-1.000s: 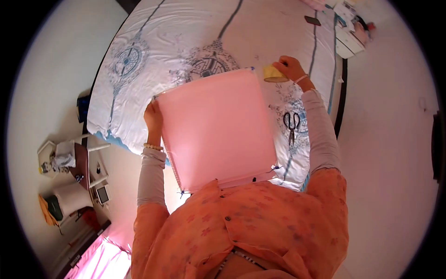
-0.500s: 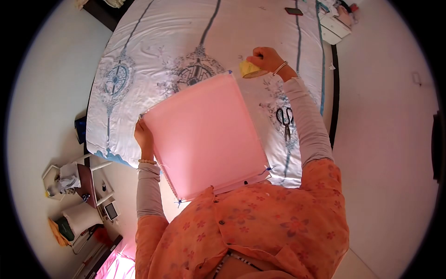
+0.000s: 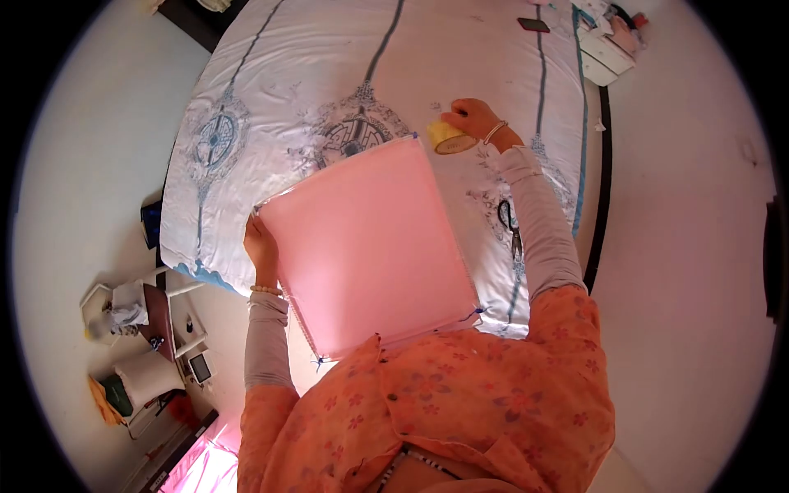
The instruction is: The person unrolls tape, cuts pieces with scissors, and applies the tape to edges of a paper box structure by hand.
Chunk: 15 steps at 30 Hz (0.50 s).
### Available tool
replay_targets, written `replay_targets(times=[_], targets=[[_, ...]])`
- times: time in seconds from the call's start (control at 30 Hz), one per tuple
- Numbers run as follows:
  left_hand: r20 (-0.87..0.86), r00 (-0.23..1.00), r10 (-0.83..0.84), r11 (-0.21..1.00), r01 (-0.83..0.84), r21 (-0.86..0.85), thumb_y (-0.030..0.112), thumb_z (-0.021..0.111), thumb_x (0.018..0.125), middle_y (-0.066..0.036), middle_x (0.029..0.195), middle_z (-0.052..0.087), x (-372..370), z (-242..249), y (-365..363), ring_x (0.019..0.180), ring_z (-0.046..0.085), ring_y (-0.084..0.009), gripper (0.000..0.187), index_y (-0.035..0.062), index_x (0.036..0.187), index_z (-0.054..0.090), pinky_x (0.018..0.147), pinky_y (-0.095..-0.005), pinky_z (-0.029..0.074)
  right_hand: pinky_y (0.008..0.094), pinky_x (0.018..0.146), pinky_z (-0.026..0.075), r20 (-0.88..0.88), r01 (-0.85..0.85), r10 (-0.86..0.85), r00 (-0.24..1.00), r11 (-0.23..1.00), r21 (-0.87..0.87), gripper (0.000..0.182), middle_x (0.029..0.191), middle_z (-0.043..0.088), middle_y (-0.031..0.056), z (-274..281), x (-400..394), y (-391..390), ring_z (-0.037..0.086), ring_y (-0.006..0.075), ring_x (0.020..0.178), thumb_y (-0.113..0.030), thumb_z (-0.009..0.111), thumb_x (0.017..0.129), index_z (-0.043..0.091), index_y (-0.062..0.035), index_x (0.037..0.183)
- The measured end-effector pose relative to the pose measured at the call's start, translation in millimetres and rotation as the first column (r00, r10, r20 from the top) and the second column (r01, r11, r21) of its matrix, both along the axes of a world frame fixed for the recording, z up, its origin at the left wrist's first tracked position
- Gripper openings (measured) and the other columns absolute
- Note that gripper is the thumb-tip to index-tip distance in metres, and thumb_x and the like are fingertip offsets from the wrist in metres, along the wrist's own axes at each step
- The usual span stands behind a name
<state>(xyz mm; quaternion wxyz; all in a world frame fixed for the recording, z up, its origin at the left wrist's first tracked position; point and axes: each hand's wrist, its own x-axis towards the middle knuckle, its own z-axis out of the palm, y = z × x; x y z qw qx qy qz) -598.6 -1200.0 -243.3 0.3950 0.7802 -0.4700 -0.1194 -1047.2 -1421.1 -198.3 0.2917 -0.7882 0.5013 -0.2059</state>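
A large flat pink pad (image 3: 370, 246) with blue stitches at its corners is held against my chest, tilted over the near edge of the bed. My left hand (image 3: 261, 242) grips its left edge. My right hand (image 3: 470, 117) reaches out past the pad's far right corner and is closed on a yellow roll of tape (image 3: 448, 138) just above the white bedsheet (image 3: 296, 74) with blue medallion patterns.
Black scissors (image 3: 509, 226) lie on the sheet, partly hidden by my right forearm. A dark phone (image 3: 534, 25) lies far up the bed. A white drawer unit (image 3: 608, 45) stands at top right. Small tables with clutter (image 3: 140, 320) stand on the floor at left.
My right hand with the yellow tape roll has stayed near the pad's far corner, dipping slightly toward the sheet. My forearm now covers part of the scissors. The pad has barely shifted.
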Motion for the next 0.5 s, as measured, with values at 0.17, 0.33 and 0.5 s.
replay_targets(times=[0.17, 0.33, 0.5], targets=[[0.189, 0.982, -0.027, 0.999, 0.030, -0.017, 0.014, 0.043, 0.093, -0.026, 0.131, 0.047, 0, 1, -3, 0.120, 0.045, -0.0415, 0.045, 0.0003, 0.135, 0.038, 0.099, -0.0433, 0.038, 0.0350, 0.057, 0.041, 0.017, -0.010, 0.008, 1.000, 0.995, 0.095, 0.042, 0.062, 0.052, 0.0123, -8, 8, 7, 0.048, 0.0237, 0.057, -0.039, 0.062, 0.081, 0.053, -0.0008, 0.067], [0.674, 0.653, -0.345, 0.916, 0.392, 0.089, 0.009, 0.048, 0.088, -0.018, 0.142, 0.037, -17, 27, -8, 0.133, 0.031, -0.0375, 0.045, 0.0024, 0.132, 0.044, 0.107, -0.0545, 0.025, 0.0337, 0.057, 0.041, 0.053, 0.031, -0.038, 0.998, 0.990, 0.136, 0.040, 0.061, 0.052, 0.0110, -28, 9, 8, 0.047, 0.0215, 0.057, -0.038, 0.063, 0.082, 0.054, -0.0008, 0.069], [0.470, 0.505, -0.724, 0.680, 0.636, 0.364, 0.035, 0.050, 0.091, -0.018, 0.147, 0.030, -62, 43, -34, 0.138, 0.025, -0.0324, 0.061, -0.0009, 0.138, 0.034, 0.112, -0.0439, 0.021, 0.0332, 0.057, 0.041, 0.060, 0.062, -0.068, 0.996, 0.994, 0.094, 0.037, 0.061, 0.052, 0.0104, -23, 9, 12, 0.046, 0.0198, 0.057, -0.035, 0.063, 0.083, 0.054, -0.0009, 0.070]])
